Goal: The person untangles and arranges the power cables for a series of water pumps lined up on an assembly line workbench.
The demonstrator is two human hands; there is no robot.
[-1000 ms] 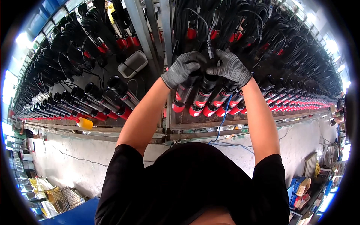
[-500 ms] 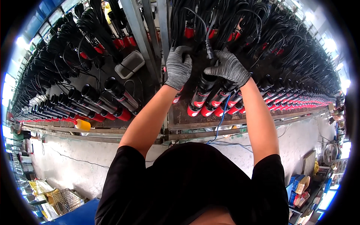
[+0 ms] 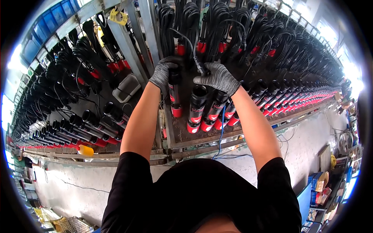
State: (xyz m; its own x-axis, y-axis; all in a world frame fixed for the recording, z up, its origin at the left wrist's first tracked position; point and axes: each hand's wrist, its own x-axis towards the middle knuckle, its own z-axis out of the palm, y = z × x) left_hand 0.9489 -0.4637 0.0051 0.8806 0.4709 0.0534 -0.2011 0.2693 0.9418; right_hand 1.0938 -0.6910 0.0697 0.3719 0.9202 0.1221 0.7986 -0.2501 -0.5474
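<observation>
At 11 o'clock, the left hand [image 3: 160, 75] is curling its fingers around the black top of a black and red tube [image 3: 175, 95], which is pointing its red end down at the dark surface [image 3: 180, 129]. At 1 o'clock, the right hand [image 3: 219, 78] is holding its thumb and fingers partly apart, with a black plug [image 3: 198, 64] hanging between them, and I cannot tell if it is pinching the plug. More tubes [image 3: 197, 110] are standing in a row from the middle out toward 3 o'clock, and a gray tray [image 3: 127, 87] is sitting at 10 o'clock.
</observation>
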